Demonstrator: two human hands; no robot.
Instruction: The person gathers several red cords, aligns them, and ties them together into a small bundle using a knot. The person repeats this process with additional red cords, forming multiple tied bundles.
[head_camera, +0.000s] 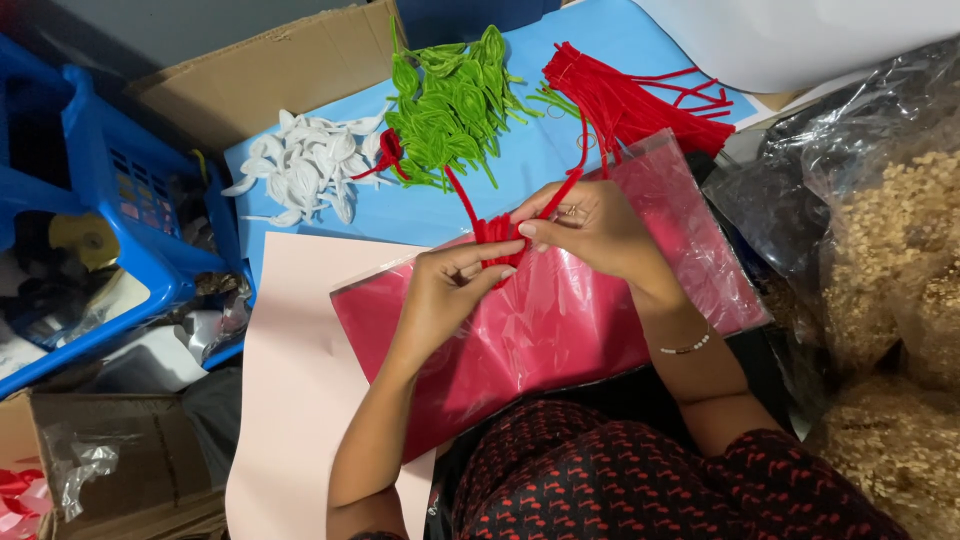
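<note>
Pinching a bent red fuzzy pipe cleaner (497, 232) between them, the left hand (440, 295) and right hand (590, 230) meet above a pink plastic sleeve (560, 330).

A heap of green loops (450, 100) lies at twelve o'clock on the blue surface (420, 205), with white loops (305, 170) just beside it at ten. A blue crate (100, 215) stands at nine, a cardboard box (270, 70) at eleven. Clear bags of tan bits (890, 260) fill three o'clock. A pink sheet (295, 380) lies at seven.
</note>
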